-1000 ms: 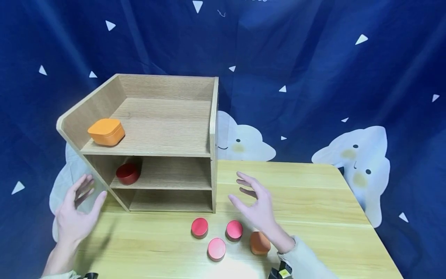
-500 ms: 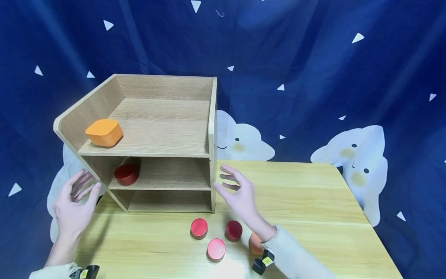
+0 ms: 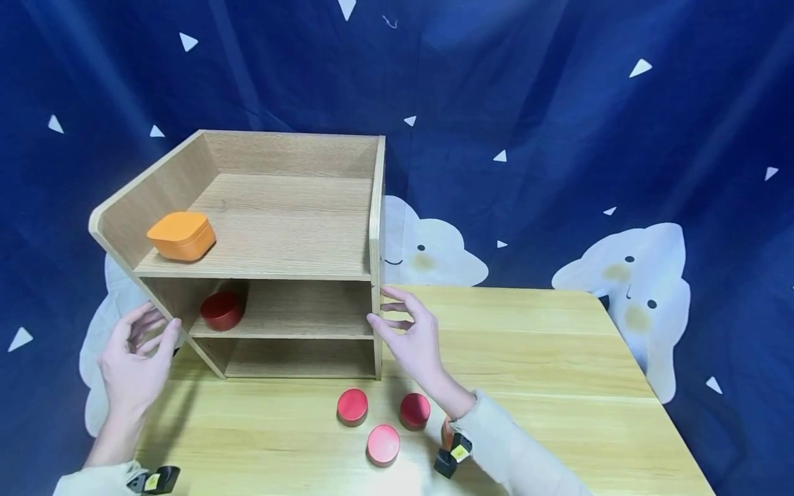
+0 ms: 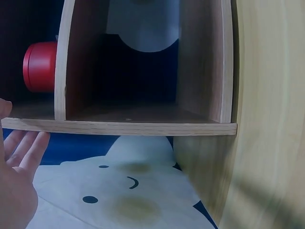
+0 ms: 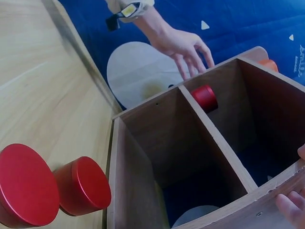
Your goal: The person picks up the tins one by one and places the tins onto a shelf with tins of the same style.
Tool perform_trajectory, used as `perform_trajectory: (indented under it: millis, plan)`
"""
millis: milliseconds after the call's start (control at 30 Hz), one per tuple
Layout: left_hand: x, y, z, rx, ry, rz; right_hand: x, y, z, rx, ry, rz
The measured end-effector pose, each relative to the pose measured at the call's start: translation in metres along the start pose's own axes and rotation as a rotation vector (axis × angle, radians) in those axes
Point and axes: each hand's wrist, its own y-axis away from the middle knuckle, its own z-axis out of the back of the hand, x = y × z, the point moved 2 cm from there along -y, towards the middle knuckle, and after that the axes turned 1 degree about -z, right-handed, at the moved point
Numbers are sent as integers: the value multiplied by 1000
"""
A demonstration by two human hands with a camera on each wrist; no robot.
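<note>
Left hand (image 3: 133, 365) loosely parted, thumb and fingers astride left edge of wooden shelf (image 3: 291, 220); can't tell if touching. Orange box (image 3: 181, 236) on top, near front-left edge; dark red tin (image 3: 221, 312) one level below, far left. Three red tins (image 3: 352, 407) before shelf on counter (image 3: 546, 365). Right hand (image 3: 412, 341) loosely spread at right edge, contact unclear; counter runs wide beyond.

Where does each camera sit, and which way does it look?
Head: on the head, looking forward and down at the shelf; left fingers, right fingers and sleeves show.
Left wrist: on that wrist, looking into the shelf's front; left fingers show.
Right wrist: on that wrist, looking across the shelf; right fingers show, left fingers beyond.
Both wrist views share the shelf and the red tin inside.
</note>
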Motion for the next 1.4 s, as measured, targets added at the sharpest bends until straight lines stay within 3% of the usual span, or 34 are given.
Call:
perform_trajectory:
  millis: [600,1033,1400]
  plan:
    - [0,-11,3,-3,23,-11,3,0,-7,-42,22,24]
    - [2,-7,-2,-12,4,5,1,5,-13,-166,26,99]
    - [1,-6,-5,-6,8,10,0,4,-6,-179,59,108]
